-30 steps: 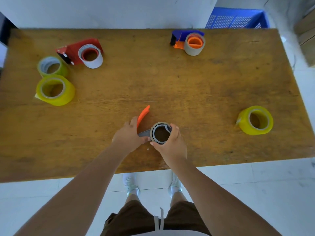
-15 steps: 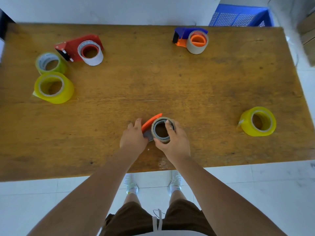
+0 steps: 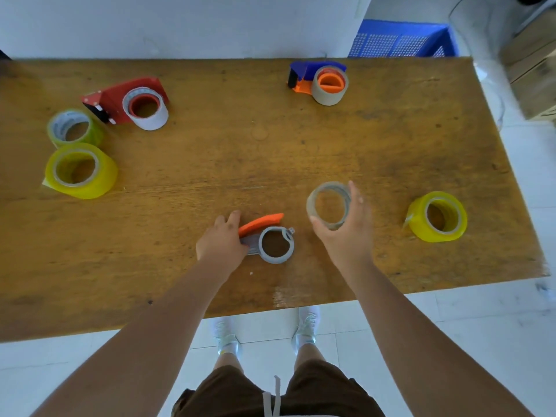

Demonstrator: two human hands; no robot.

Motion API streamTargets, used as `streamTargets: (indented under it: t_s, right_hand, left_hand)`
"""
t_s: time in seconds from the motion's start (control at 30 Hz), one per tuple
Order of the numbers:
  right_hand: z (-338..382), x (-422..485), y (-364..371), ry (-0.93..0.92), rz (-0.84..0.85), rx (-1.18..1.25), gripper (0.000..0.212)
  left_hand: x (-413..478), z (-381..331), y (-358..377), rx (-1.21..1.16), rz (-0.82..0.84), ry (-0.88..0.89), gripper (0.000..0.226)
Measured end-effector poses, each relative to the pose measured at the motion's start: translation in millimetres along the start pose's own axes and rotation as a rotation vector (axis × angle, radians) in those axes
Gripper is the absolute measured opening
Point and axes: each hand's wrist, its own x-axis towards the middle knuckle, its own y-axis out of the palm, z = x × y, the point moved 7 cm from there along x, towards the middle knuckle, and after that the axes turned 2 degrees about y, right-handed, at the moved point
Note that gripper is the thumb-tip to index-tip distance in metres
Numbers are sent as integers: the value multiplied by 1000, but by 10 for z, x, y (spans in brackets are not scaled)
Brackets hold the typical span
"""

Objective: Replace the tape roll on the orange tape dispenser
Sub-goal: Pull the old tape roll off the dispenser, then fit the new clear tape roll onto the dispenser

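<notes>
The orange tape dispenser (image 3: pixel 261 224) lies flat near the table's front edge, its grey round hub (image 3: pixel 276 244) bare. My left hand (image 3: pixel 221 239) presses on the dispenser's left end and holds it down. To its right, my right hand (image 3: pixel 346 233) grips a thin, nearly used-up grey tape roll (image 3: pixel 329 205), lifted off the hub and held a little above the wood. A full yellow tape roll (image 3: pixel 436 216) lies on its side further right.
The wooden table (image 3: pixel 270 152) also carries a red dispenser (image 3: pixel 126 99) with a white roll, a blue-and-orange dispenser (image 3: pixel 319 79) with a beige roll at the back, and two yellow-green rolls (image 3: pixel 79 170) at left. A blue crate (image 3: pixel 400 40) stands behind.
My right hand has pulled the thin grey roll off the dispenser's hub and carried it up and to the right. My left hand stays on the dispenser, now lying flat.
</notes>
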Motion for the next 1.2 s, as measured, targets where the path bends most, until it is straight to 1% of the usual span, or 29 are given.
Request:
streamTargets:
  t_s: [0.07,0.13,0.2,0.27,0.3,0.37,0.43,0.47,0.5,0.53,0.6,0.67,0.73,0.8,0.87,0.93,1.0,1.03,1.07,1.1,1.2]
  right_hand:
    - [-377,110,23,142,47,-58,97]
    - [-671,153,69,230,92,-117,96]
    - [-831,153,145,268,155,-145,96]
    - [-881,174,150,244,194,-142,92]
    - [-883,213,85,212,181,-128,86]
    - [-925,349,-202,161,77,-121,74]
    - [-1137,535,-584,174,-27,-230,65]
    - [-1282,635,-745,207,-31,-313,67]
    - [-1440,725,-869,256,5,-397,74]
    - [-1596,802,-944,311,82,-479,84]
    - [-1874,903,-1017,403,298,-596,104]
    - [-2059,958,-1042,452,465,-580,116]
    - [-2119,1005,-1074,449,501,-526,120]
    - [-2066,1031,-1104,422,457,-537,118]
    - [-1974,991,-1131,432,397,-550,118]
    - [-1782,883,-1160,424,314,-510,118]
    - [-1412,709,-1168,356,225,-418,116]
    - [-1167,595,-1162,289,188,-357,116]
    - [-889,466,-1121,216,179,-283,117]
    - [-590,318,-1044,148,206,-214,118]
    - [118,-58,-619,-33,369,-126,118]
  left_hand:
    - [27,9,-46,13,-8,21,70]
    - [44,-5,-93,18,-26,43,70]
    - [53,-35,-124,32,-43,72,70]
    - [57,-78,-131,61,-30,73,70]
    - [57,-94,-137,73,-20,67,69]
    - [50,-116,-170,81,-21,71,58]
    - [34,-135,-223,89,-54,93,45]
    - [30,-136,-240,98,-65,103,41]
    - [25,-137,-254,103,-68,109,38]
    - [21,-134,-258,103,-63,111,38]
    - [1,-143,-272,108,-62,119,38]
    - [-31,-145,-282,118,-71,120,39]
    - [-56,-130,-283,105,-67,105,38]
    - [-71,-112,-290,81,-63,80,35]
    - [-83,-108,-311,91,-68,68,34]
    - [-108,-101,-341,110,-93,63,34]
    - [-139,-76,-382,92,-131,69,35]
    - [-147,-71,-385,72,-144,75,35]
    - [-150,-60,-391,55,-150,76,35]
    - [-148,-47,-388,45,-146,74,35]
    - [-142,-32,-371,46,-133,68,34]
